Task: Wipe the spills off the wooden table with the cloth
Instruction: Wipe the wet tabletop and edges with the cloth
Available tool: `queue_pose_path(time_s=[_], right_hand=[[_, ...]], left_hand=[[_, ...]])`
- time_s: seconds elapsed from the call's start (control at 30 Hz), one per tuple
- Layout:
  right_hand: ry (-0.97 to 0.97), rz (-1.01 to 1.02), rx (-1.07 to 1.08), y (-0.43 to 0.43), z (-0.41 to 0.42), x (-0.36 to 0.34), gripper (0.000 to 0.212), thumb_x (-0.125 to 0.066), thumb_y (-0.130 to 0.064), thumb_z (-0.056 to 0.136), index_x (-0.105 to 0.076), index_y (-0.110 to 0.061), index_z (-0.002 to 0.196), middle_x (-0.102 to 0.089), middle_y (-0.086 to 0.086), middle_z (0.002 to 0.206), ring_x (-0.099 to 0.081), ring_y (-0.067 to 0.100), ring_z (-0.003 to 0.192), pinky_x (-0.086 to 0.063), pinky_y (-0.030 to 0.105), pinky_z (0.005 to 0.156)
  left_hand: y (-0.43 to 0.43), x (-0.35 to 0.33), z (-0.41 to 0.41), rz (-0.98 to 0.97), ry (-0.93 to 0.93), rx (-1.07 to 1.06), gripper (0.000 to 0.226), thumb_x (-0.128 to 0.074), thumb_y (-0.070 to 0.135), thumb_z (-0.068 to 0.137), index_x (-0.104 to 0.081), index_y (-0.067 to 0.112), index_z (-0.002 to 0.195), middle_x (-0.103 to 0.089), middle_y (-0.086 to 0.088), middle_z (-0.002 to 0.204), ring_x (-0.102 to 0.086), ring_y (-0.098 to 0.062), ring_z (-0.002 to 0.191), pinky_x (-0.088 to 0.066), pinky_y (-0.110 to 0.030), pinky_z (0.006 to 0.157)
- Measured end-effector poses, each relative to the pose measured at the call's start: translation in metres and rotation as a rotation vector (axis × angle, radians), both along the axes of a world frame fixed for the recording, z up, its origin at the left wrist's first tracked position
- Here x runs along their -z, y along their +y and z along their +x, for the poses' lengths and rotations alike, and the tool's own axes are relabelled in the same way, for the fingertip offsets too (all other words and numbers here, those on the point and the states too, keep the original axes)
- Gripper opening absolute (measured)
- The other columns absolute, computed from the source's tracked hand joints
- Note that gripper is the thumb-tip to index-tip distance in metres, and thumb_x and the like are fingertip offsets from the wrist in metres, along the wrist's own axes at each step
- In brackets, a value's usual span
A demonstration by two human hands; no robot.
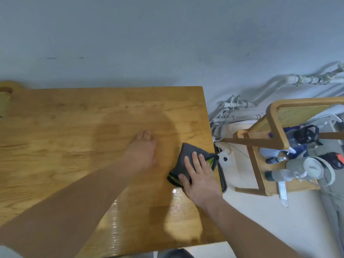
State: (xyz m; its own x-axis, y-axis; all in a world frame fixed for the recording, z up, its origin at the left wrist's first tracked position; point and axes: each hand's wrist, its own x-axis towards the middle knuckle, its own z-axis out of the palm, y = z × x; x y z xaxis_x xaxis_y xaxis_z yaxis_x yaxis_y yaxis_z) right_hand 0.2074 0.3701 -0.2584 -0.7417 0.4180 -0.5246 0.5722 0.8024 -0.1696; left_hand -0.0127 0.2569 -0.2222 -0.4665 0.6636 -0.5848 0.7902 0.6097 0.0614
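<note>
Across the lower left and centre of the frame, the wooden worktop [65, 127] is filling most of the view, its right edge running down past the middle. A glossy wet sheen is showing toward the lower centre, below the cloth, so by my reading some spill is still waiting there. In the right of the frame, off the worktop, a wooden side stand [275, 138] is carrying bottles and oddments, well apart from the work.

The left hand [144, 151] is lying in the centre of the frame, seemingly resting on the wood with fingers stretched out and holding nothing; it is probably bracing the person's lean over the surface. The right hand [200, 175] is pressing flat on the cloth [186, 155] near the worktop's right edge, right of centre in the frame, fingers spread over it rather than clenched, likely so the pressure is reaching a broad patch.

The cloth is looking dark grey, folded into a thick, roughly triangular pad, with a bright green edging peeking out at two corners. Whether it is already soaked cannot be told.
</note>
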Motion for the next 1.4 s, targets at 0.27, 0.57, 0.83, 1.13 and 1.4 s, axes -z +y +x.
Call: queue_pose_path(time_s=[0.27,0.57,0.83,1.13,1.4], right_hand=[[-0.066,-0.037,0.086,0.099,-0.122,0.001,0.068,-0.018,-0.060,0.106,0.004,-0.034,0.164,0.018,-0.003,0.171,0.018,0.020,0.158,0.005,0.042,0.129],[0.001,0.071,-0.020,0.043,-0.123,0.003,0.065,-0.006,-0.056,0.106,0.013,-0.029,0.162,0.026,0.000,0.168,0.025,0.025,0.155,0.007,0.043,0.128],[0.078,0.054,-0.431,0.095,-0.113,0.009,0.065,-0.011,-0.069,0.104,-0.005,-0.041,0.162,0.003,-0.007,0.171,0.007,0.022,0.158,-0.006,0.046,0.129],[0.041,0.106,0.163,0.086,-0.164,0.013,0.068,-0.007,-0.060,0.105,0.007,-0.030,0.164,0.018,0.002,0.171,0.019,0.025,0.157,0.006,0.047,0.128],[-0.002,-0.042,-0.163,0.026,-0.117,0.008,0.064,-0.013,-0.067,0.105,0.014,-0.044,0.158,0.035,-0.015,0.162,0.039,0.010,0.148,0.019,0.039,0.123]], left_hand=[[0.011,0.031,-0.091,-0.065,0.013,-0.168,0.126,-0.078,0.070,0.069,-0.006,0.023,0.161,0.010,-0.015,0.169,0.005,-0.035,0.155,-0.013,-0.054,0.124],[0.013,0.036,-0.094,-0.070,-0.081,-0.212,0.131,-0.081,0.063,0.071,0.005,0.023,0.161,0.020,-0.012,0.167,0.012,-0.035,0.155,-0.020,-0.053,0.124],[0.006,0.033,-0.095,-0.012,-0.088,-0.194,0.126,-0.075,0.067,0.076,0.008,0.026,0.161,0.022,-0.006,0.167,0.015,-0.029,0.155,-0.019,-0.047,0.125],[0.008,0.030,-0.096,-0.045,-0.097,-0.180,0.128,-0.073,0.069,0.076,0.012,0.025,0.160,0.025,-0.008,0.166,0.016,-0.031,0.155,-0.019,-0.049,0.125],[0.000,0.015,-0.106,0.012,-0.181,-0.181,0.115,-0.076,0.060,0.079,-0.002,0.029,0.162,0.014,-0.001,0.169,0.005,-0.025,0.156,-0.024,-0.044,0.124]])
